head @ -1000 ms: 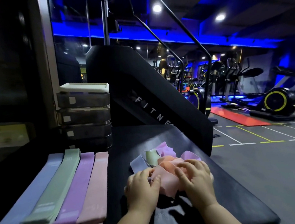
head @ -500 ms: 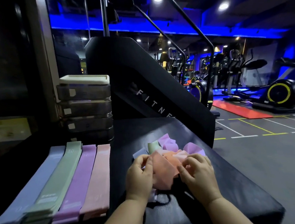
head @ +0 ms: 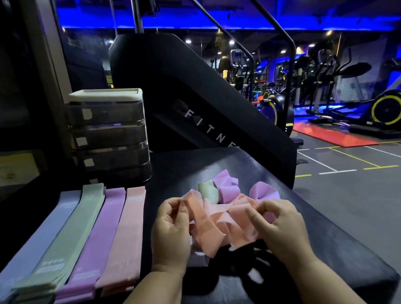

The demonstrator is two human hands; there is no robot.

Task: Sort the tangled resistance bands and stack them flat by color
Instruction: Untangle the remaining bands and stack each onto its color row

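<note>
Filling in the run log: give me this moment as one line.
step: untangling | left hand: pinches peach band | right hand: pinches tangle | sorted stacks: four, flat, left of tangle

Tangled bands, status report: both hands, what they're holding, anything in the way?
Left hand and right hand both pinching the peach band. Green band and purple bands tangled right behind it. Flat stacks lie apart at left.

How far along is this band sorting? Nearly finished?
Done: four flat stacks lie side by side, blue stack, green stack, purple stack, pink stack. In hand: left hand and right hand pinch a peach band in the tangle. Left: a green band and purple bands there, not yet sorted.
</note>
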